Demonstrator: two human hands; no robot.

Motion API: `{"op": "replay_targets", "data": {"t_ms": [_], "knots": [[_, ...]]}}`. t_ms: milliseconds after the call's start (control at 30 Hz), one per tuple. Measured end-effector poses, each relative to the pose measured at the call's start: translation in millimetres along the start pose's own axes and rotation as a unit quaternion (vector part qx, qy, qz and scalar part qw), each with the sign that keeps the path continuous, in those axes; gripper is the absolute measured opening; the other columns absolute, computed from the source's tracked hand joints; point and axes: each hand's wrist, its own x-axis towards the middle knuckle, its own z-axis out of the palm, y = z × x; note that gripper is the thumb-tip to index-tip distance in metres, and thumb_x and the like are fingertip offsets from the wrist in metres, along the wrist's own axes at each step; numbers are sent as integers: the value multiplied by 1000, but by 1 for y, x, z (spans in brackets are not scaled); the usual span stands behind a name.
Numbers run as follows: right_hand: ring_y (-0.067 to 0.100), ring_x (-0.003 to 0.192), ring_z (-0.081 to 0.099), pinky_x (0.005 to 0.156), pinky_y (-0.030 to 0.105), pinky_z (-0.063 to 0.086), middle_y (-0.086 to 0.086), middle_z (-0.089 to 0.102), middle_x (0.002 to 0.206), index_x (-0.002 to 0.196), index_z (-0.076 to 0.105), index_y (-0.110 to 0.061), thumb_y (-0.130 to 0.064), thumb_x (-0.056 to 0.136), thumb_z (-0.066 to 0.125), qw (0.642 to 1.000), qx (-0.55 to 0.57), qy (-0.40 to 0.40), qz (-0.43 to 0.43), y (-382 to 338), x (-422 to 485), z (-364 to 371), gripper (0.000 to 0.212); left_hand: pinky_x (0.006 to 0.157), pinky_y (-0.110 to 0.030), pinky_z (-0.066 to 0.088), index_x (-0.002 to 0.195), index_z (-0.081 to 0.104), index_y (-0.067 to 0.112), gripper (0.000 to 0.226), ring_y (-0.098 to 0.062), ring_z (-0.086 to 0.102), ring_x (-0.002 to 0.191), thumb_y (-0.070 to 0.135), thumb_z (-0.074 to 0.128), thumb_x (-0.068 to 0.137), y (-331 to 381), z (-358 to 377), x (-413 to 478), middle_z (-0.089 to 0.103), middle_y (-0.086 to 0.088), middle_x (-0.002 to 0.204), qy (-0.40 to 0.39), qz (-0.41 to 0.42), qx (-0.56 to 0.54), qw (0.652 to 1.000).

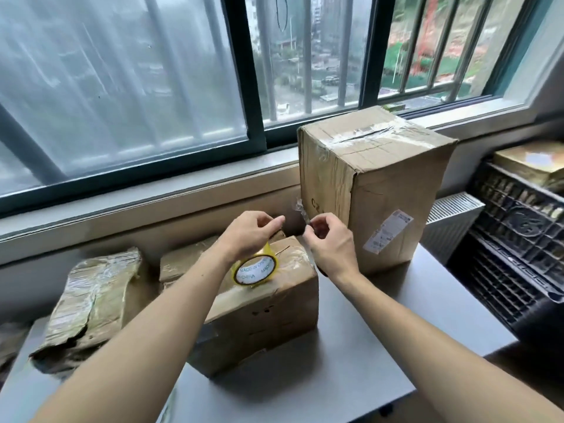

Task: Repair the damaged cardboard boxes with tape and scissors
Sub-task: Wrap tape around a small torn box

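Currently the step in hand appears to be drawing out a length of tape before any of it is stuck down. The tape roll [254,269] rests on edge on top of the low box [256,303] at the centre of the grey table [351,346]. The left hand [248,232] is raised just above the roll, thumb and forefinger pinched together as if on the tape; whether they actually grip it cannot be told. The right hand [328,239], at 3 o'clock from the left one, pinches the clear, crumpled free end of tape [302,213] between curled fingers. Both forearms reach forward from the near edge of the table, wrists level, knuckles upward.

The tall box [372,190] stands at 1 o'clock from the low box, close behind the right hand, with old tape across its split top. A crushed box [91,303] lies at 9 o'clock on the table.

No scissors are visible. The next move likely calls for keeping the strip taut and untwisted, laying it over a torn seam, then finding the scissors to cut it.
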Motion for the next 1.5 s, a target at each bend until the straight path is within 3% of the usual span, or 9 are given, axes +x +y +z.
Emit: {"op": "replay_targets", "data": {"t_ms": [300, 400, 500, 667, 767, 933, 1100, 1300, 1500], "knots": [[14, 99, 56, 88, 23, 45, 0, 61, 102, 109, 70, -12, -18, 97, 59, 984, -112, 25, -135, -67, -41, 39, 17, 72, -48, 61, 78, 73, 5, 26, -25, 68, 71, 23, 64, 95, 1, -24, -25, 72, -12, 77, 71, 14, -335, 939], [19, 104, 52, 96, 33, 41, 0, 55, 107, 119, 66, -14, -15, 96, 56, 976, -176, 17, -125, -72, -56, 44, 26, 54, -31, 59, 89, 72, -2, 26, -16, 70, 63, 21, 63, 97, -2, -44, -33, 69, -13, 79, 81, -22, -410, 908], [18, 102, 54, 95, 35, 46, 0, 55, 107, 128, 60, -13, -13, 94, 59, 980, -168, -13, -109, -77, -68, 46, 35, 42, -10, 44, 93, 70, -5, 25, 1, 61, 47, 18, 60, 98, -6, -53, -39, 66, -9, 74, 101, -1, -386, 917], [15, 92, 62, 77, 16, 51, -3, 67, 102, 129, 57, -19, -13, 96, 55, 986, -141, -85, -17, -84, -75, 43, 34, 76, -32, 60, 95, 74, 2, 33, -21, 69, 76, 34, 66, 93, -18, -57, -40, 71, -11, 85, -33, 40, -356, 933], [13, 87, 64, 78, 25, 53, -4, 69, 96, 117, 65, -20, -17, 94, 56, 990, -134, -50, 6, -76, -83, 38, 25, 79, -31, 51, 100, 74, 13, 49, -18, 67, 86, 59, 57, 91, -30, -58, -35, 72, 0, 91, -86, 96, -84, 988], [16, 110, 61, 90, 27, 47, -5, 68, 119, 130, 61, -24, -59, 87, 59, 982, -143, -73, 94, -64, -96, 33, 55, 87, -36, 51, 113, 62, 15, 58, -25, 61, 99, 57, 75, 76, -44, -43, -35, 66, -3, 107, -130, 84, 171, 973], [15, 91, 61, 72, 25, 42, -7, 69, 96, 109, 66, -23, -47, 92, 59, 982, -146, -59, 107, -59, -102, 26, 30, 72, -34, 48, 108, 61, 12, 30, -24, 60, 86, 28, 67, 83, -44, -51, -36, 66, -7, 99, -36, 58, 44, 997], [17, 98, 61, 80, 31, 47, -3, 67, 108, 115, 59, -23, -49, 91, 58, 971, -159, -121, 130, -64, -91, 23, 35, 62, -29, 42, 112, 53, 13, 32, -16, 54, 78, 28, 64, 87, -49, -82, -39, 60, -3, 97, 16, 8, -33, 999], [15, 64, 54, 62, 30, 45, 3, 65, 78, 90, 58, -14, -48, 92, 59, 943, -168, -250, 143, -60, -99, 23, 34, 57, -27, 43, 114, 51, 13, 30, -13, 52, 73, 21, 62, 88, -51, -88, -47, 57, -1, 91, 72, -22, -108, 991]]}}
